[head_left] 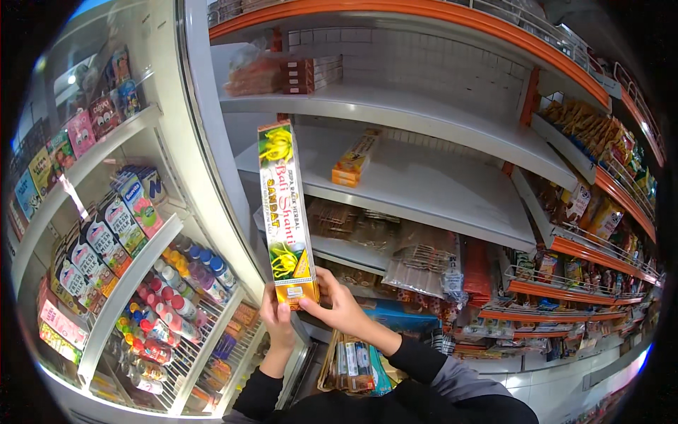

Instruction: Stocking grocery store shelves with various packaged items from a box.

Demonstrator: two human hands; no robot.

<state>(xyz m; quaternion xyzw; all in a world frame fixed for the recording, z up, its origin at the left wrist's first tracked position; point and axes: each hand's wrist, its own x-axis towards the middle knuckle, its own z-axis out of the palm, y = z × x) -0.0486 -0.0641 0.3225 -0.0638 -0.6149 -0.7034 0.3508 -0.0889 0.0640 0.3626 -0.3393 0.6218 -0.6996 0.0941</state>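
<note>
Upright in front of me stands a long, narrow incense box, white with yellow flowers and an orange lower end. Its lower end is between my two hands. My left hand closes on the bottom left corner, the thumb on the front. From the right, my right hand grips the bottom edge, its thumb across the front and the other fingers partly hidden behind. Beyond it, a similar long yellow-orange box lies on the middle shelf.
To the left is a lit drinks fridge with cartons and bottles. Stacked brown boxes sit on the upper shelf, plastic-wrapped packs lower down. Snack racks curve along the right. A container of packets stands below my arms.
</note>
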